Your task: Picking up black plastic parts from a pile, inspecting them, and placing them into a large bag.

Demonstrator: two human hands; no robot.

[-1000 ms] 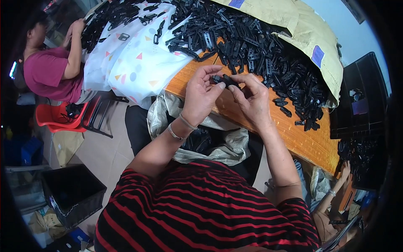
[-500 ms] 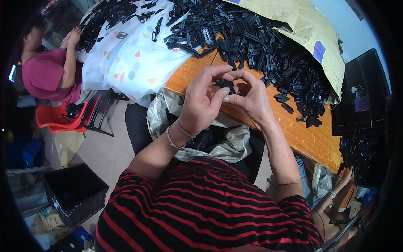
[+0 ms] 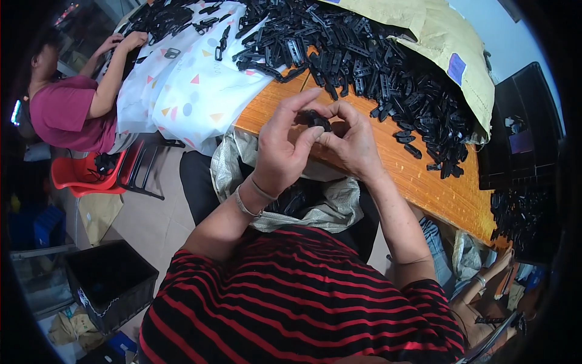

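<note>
Between both hands, above the near edge of the wooden table (image 3: pixel 388 158), I hold a small black plastic part (image 3: pixel 317 121). My left hand (image 3: pixel 285 136) curves round it, its thumb pressed against the near side. My right hand (image 3: pixel 353 136) pinches it from the right with thumb and bent fingers. Fingers cover much of the part, so its full shape is hidden. Beyond my hands spreads a large heap of black plastic parts (image 3: pixel 357 60). Below them a woven sack (image 3: pixel 342 209) lies open across my lap, with dark pieces inside.
A white patterned sheet (image 3: pixel 188 91) covers the table's left side. A co-worker in a maroon top (image 3: pixel 66 112) sits there by a red chair (image 3: pixel 85 173). A black crate (image 3: pixel 112 282) stands on the floor at left. Large tan bags (image 3: pixel 448 36) border the heap; another person's hand (image 3: pixel 502 262) shows at right.
My hands have shifted slightly left, still closed on the black part, which has turned a little. The co-worker at left has reached farther forward over the parts.
</note>
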